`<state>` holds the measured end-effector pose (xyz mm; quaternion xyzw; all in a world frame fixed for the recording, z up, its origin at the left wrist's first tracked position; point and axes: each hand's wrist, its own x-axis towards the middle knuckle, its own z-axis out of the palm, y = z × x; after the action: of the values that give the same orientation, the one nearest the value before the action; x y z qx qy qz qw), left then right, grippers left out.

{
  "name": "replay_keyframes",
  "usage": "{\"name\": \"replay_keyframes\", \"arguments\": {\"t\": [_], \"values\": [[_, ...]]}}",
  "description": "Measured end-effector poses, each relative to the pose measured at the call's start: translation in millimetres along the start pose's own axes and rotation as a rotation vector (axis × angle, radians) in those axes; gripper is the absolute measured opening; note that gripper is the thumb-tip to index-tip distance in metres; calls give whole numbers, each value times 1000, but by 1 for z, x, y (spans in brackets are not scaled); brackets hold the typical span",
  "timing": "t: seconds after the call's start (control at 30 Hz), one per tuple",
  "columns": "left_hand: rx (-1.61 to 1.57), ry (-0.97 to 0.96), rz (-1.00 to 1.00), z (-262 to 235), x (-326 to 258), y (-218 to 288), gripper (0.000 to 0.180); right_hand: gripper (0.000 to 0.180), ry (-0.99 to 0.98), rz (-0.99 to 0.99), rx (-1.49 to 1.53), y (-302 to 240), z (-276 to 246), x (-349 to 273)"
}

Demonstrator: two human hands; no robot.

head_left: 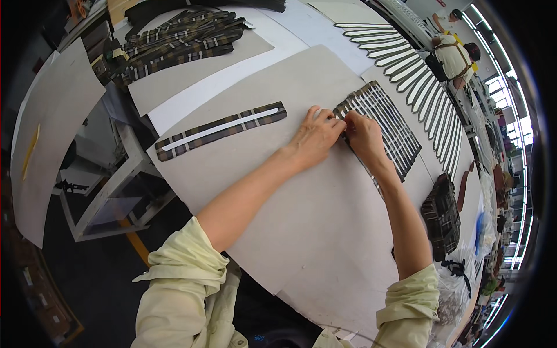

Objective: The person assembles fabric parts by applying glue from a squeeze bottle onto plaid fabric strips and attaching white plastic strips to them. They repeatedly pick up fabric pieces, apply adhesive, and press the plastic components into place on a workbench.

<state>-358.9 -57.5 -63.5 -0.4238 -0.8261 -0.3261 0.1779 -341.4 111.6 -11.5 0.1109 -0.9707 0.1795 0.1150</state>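
My left hand (pixel 316 139) and my right hand (pixel 365 137) meet at the near-left edge of a row of narrow plaid fabric strips with white strips on them (pixel 386 124). Both hands have bent fingers, pinched together at the end of the nearest plaid strip (pixel 362 161); the fingertips partly hide what lies between them. To the left of my left hand, a single brown-and-black plaid strip (pixel 264 119) lies flat, with a narrow white strip (pixel 217 129) along its middle.
Loose plaid strips (pixel 185 43) are heaped at the far left. Many pointed, dark-edged white strips (pixel 400 64) fan along the far right. A folded plaid bundle (pixel 442 211) and clear plastic (pixel 455 284) lie at right. Grey board (pixel 278 226) covers the table. Two people (pixel 455 55) are beyond.
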Motion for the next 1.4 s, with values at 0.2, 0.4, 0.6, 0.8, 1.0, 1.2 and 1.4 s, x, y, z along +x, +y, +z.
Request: {"name": "replay_keyframes", "arguments": {"t": [0.2, 0.4, 0.6, 0.8, 1.0, 1.2, 1.4], "values": [[-6, -15, -15, 0, 0, 1, 38, 17, -18, -100, -64, -5, -6, -7], [12, -4, -7, 0, 2, 3, 38, 18, 24, -153, -39, -1, -6, -12], [37, -6, -8, -1, 1, 1, 37, 23, 12, -154, -53, -2, -5, -13], [21, -12, -4, 1, 5, 6, 35, 21, -156, -173, -203, 3, -27, -8], [18, -36, -7, -3, 0, 4, 34, 20, -65, 128, 169, -22, -157, -58], [72, -31, 12, -2, 0, 4, 36, 19, 233, 488, 285, -11, -280, -212], [-8, 30, -22, 3, 3, -3, 29, 14, 449, 822, 478, 21, -299, -374]]}}
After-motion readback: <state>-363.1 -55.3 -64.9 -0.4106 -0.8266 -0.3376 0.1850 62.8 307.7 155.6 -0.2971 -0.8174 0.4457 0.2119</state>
